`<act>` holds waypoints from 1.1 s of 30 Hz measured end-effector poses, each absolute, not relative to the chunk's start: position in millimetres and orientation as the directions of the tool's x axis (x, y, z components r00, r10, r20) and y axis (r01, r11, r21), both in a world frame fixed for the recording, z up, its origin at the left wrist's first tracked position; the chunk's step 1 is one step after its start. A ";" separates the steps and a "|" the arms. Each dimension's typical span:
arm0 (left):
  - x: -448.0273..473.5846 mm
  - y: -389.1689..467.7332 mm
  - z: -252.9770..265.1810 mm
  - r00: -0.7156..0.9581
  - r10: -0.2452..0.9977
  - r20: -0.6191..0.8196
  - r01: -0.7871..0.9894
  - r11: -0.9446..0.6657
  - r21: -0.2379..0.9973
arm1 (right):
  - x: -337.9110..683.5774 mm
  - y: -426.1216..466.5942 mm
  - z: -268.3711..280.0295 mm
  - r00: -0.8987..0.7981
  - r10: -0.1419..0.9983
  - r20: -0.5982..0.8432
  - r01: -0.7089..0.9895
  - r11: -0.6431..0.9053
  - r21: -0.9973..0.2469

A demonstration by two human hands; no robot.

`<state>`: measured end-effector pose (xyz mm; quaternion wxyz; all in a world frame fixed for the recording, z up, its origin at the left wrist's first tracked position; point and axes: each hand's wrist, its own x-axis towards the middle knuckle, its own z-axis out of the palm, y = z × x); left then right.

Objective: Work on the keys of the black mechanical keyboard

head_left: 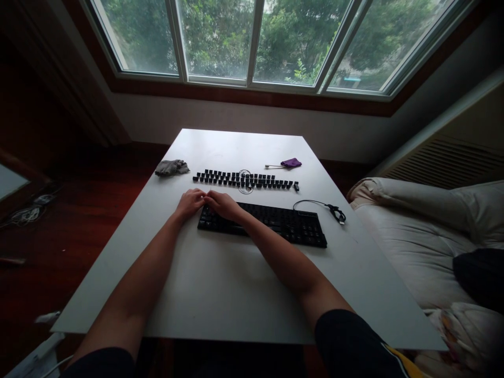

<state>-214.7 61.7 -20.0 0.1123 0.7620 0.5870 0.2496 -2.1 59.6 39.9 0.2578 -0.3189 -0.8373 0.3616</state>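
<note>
A black keyboard (pixel 299 231) lies on the white table in front of me, several of its keys hidden under my right hand and forearm. At its upper left corner my left hand (pixel 191 201) is closed, the fingertips meeting those of the other hand. My right hand (pixel 222 205) is bent over the keyboard's left end, also closed in a pinch. Whatever sits between the fingers is too small and dark to make out. Just beyond the hands, loose black keycaps (pixel 263 184) stand in rows, with thin round loops (pixel 246 190) among them.
A crumpled grey cloth (pixel 172 167) lies at the table's left edge. A purple cloth (pixel 291 163) and a thin stick (pixel 274 167) are at the back right. The keyboard's bundled USB cable (pixel 337 213) rests right of it. A sofa (pixel 409 226) borders the table (pixel 220 294) on the right.
</note>
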 end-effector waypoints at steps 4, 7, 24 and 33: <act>-215.5 61.8 -19.5 0.197 0.950 0.242 0.841 -0.291 0.456 | -1.5 49.5 43.9 -0.712 0.658 0.244 0.418 0.677 -0.606; -214.3 61.1 -18.2 0.195 0.951 0.240 0.832 -0.290 0.473 | -3.3 43.0 40.2 -0.746 0.602 0.283 0.420 0.756 -0.502; -215.5 60.5 -19.7 0.184 0.949 0.256 0.827 -0.290 0.481 | -10.1 31.1 17.8 -0.624 0.697 0.354 0.525 0.709 -0.471; -213.0 60.2 -21.6 0.182 0.939 0.292 0.822 -0.308 0.479 | -2.9 37.7 19.3 -0.388 0.844 0.370 0.295 0.494 -0.818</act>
